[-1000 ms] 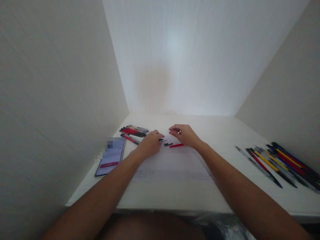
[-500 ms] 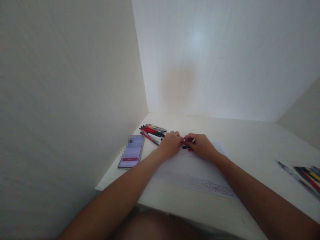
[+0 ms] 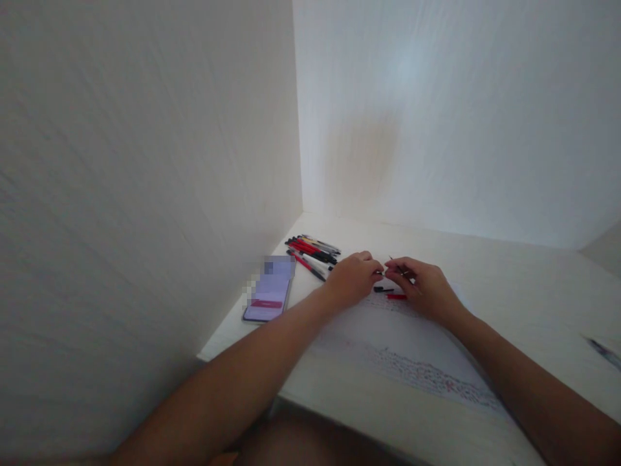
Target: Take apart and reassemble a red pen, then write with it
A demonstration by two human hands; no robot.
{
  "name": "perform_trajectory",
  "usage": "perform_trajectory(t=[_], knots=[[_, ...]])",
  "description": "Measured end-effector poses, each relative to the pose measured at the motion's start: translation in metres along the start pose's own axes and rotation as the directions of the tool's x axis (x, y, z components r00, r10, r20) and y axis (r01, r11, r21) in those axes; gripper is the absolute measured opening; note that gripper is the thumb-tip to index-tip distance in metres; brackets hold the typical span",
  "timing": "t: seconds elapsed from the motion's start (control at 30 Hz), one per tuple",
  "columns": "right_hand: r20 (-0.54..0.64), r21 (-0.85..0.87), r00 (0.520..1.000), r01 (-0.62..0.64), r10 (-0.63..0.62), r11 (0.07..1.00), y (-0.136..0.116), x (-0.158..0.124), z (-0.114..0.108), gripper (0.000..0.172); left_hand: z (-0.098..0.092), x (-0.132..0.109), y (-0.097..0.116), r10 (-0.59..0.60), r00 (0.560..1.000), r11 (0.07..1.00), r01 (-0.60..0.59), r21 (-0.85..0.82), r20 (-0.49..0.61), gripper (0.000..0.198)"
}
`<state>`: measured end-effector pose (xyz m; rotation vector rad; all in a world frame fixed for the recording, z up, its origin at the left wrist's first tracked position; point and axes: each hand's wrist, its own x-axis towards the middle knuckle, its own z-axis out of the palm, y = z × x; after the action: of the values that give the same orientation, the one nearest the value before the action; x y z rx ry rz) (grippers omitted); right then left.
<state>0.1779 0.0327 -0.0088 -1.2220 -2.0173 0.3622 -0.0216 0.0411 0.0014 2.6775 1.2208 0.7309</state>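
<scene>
Over the upper part of a sheet of paper (image 3: 402, 343) covered in handwriting, my two hands are close together with a small gap between the fingertips. My left hand (image 3: 353, 278) is closed in a pinch; a small dark-tipped piece shows at its fingertips, too small to name. Slim pen parts (image 3: 406, 274) lie between the closed fingers of my right hand (image 3: 427, 288), mostly hidden by them. Below the fingertips, a black pen cap (image 3: 379, 290) and a red pen piece (image 3: 396, 297) rest on the paper.
Left of my left hand lies a bunch of pens (image 3: 310, 249), red, black, white and clear. A phone (image 3: 269, 291) with a lit screen is near the table's left edge. More pens (image 3: 604, 351), blurred, show at the far right. Walls (image 3: 436, 129) enclose the white table (image 3: 524, 291).
The view has swung left, so things appear further right. My hands have drawn slightly apart from touching, and the black and red pieces beneath them show more clearly.
</scene>
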Motion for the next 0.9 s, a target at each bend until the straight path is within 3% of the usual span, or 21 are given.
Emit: perform_trajectory(t=[0.13, 0.5, 0.73, 0.9], knots=[[-0.051, -0.004, 0.998, -0.028, 0.028, 1.000, 0.006, -0.001, -0.003, 0.031, -0.002, 0.000, -0.001, 0.000, 1.000, 1.000, 0.000, -0.023, -0.005, 0.021], [0.039, -0.009, 0.999, 0.008, -0.007, 1.000, -0.001, -0.001, -0.007, 0.031, -0.003, -0.001, -0.001, 0.042, 0.999, 0.995, -0.043, -0.087, -0.018, 0.019], [-0.063, 0.327, 0.989, -0.109, 0.137, 0.939, -0.006, -0.002, -0.009, 0.035, 0.003, -0.002, 0.000, 0.051, 0.990, 0.925, -0.096, -0.367, -0.131, 0.017], [-0.011, 0.543, 0.974, -0.184, 0.226, 0.820, -0.013, -0.002, -0.010, 0.033, 0.007, -0.004, 0.004, -0.051, 0.971, 0.840, -0.085, -0.536, -0.234, 0.020]])
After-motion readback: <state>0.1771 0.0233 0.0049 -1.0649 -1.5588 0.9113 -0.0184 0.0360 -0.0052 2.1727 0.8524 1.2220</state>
